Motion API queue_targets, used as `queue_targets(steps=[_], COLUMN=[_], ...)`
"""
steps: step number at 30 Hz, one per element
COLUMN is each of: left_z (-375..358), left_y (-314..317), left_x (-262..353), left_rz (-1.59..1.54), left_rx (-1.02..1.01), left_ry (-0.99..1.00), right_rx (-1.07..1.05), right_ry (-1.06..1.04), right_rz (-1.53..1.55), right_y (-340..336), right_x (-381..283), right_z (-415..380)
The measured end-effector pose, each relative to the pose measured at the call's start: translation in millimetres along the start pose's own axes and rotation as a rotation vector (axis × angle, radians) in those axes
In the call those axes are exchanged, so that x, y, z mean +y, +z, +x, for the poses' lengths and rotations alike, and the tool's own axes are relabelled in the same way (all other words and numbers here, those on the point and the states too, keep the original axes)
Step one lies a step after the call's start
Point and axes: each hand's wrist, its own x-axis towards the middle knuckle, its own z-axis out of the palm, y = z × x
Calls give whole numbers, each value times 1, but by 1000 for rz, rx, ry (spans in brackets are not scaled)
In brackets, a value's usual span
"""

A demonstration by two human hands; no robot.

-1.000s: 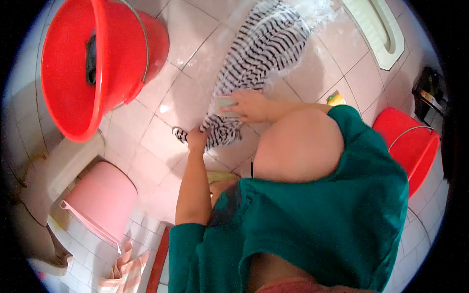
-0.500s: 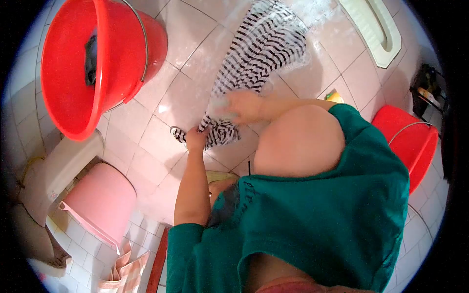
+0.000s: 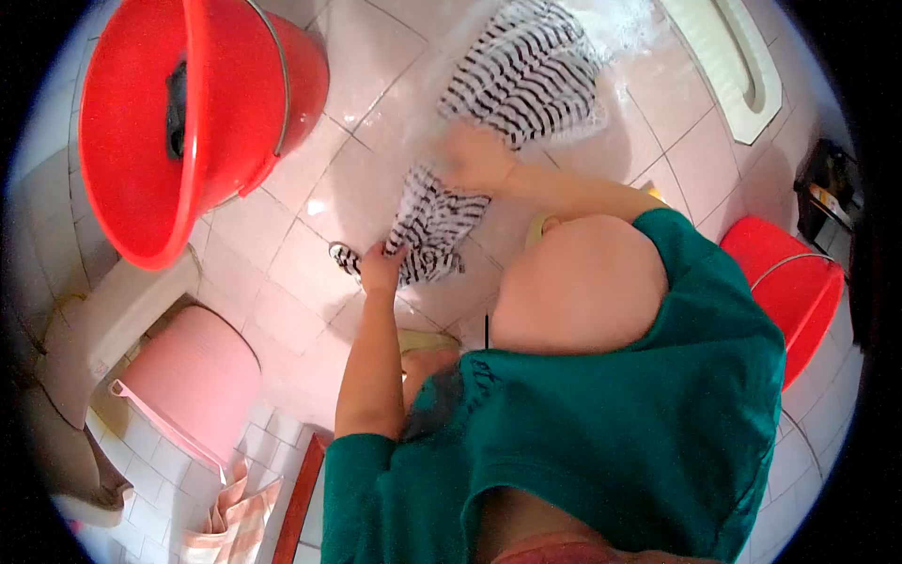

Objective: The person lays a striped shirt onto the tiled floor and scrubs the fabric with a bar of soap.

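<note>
A black-and-white striped garment [image 3: 526, 80] lies wet and stretched across the pink tiles, with white suds around its far end. My left hand [image 3: 381, 268] grips the bunched near end, fingers closed on the fabric, and a small rolled bit pokes out to its left. Over the middle of the cloth is my right hand [image 3: 477, 158], smeared by motion. Its fingers are too blurred to read, and I cannot make out whether anything is under the palm.
A large red bucket [image 3: 305, 89] with a dark item inside stands at upper left. A pink bucket [image 3: 202, 385] sits at lower left, a smaller red bucket [image 3: 799, 301] at right. The white squat toilet [image 3: 723, 56] is at upper right, near a black rack [image 3: 827, 188].
My right hand has moved up and slightly right along the cloth, away from my left hand. My left hand keeps its hold in nearly the same place.
</note>
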Motion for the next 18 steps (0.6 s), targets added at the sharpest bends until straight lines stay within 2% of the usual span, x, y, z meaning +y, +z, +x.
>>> queue_targets(steps=[1,4,5,6,8,9,11,12,13,14,15,16,18], left_z=[-9,-11,-11,-7,-10,-12,-18,-18,-17,-19,-21,-21,-24], left_y=[1,-2,-1,4,1,0,-1,0,3,6,7,10,8], left_x=[-3,9,3,-4,7,11,13,17,21,24,28,34,49], left_rz=[10,86,86,62,39,32,-31,-65,-76,-51,-22,8,-33], left_rx=[-11,-19,-21,-29,-47,-49,30,69,67,172,278,282,293], left_ry=[-14,-42,-41,-51,-87,-78,-28,-4,-4,149,301,386,398], right_rx=[-321,-412,-303,-191,245,287,587,591,566,527,515,429,345], right_ry=[-268,-376,-143,63,338,567,884,876,747,622,467,480,491], right_rz=[43,-62,-309,-424,-405,-457,-52,-62,120,304,195,220,250], right_y=[21,5,21,-48,-81,-97,-118,-125,-127,-127,-115,-102,-91], right_x=[-24,-10,41,54,150,177,231,226,219,213,198,183,157], right_z=[-14,-4,20,34,26,23,5,0,-13,-24,-19,-15,-7])
